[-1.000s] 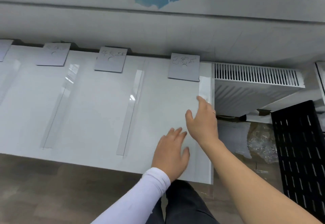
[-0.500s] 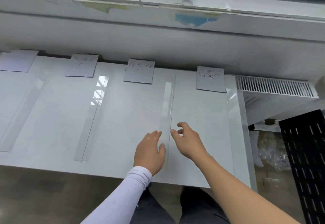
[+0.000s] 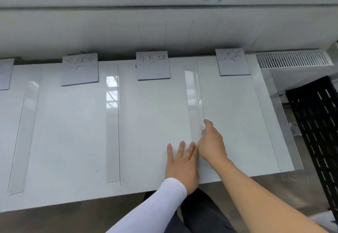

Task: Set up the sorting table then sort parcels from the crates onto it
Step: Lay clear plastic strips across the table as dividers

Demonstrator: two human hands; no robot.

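- Here, the left hand (image 3: pixel 180 165) lay flat and open on the sorting table (image 3: pixel 73 141), holding nothing.
- The right hand (image 3: pixel 211 144) pressed the clear divider strip (image 3: pixel 193 104) with 1 finger.
- I think setup was underway; next, press it flat. No parcels showed.

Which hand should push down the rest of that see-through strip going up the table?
Probably the right hand. Its fingertip already rests on the clear strip, pointing up toward the grey label cards. The left hand lies flat on the table beside the strip's near end, seemingly steadying it.
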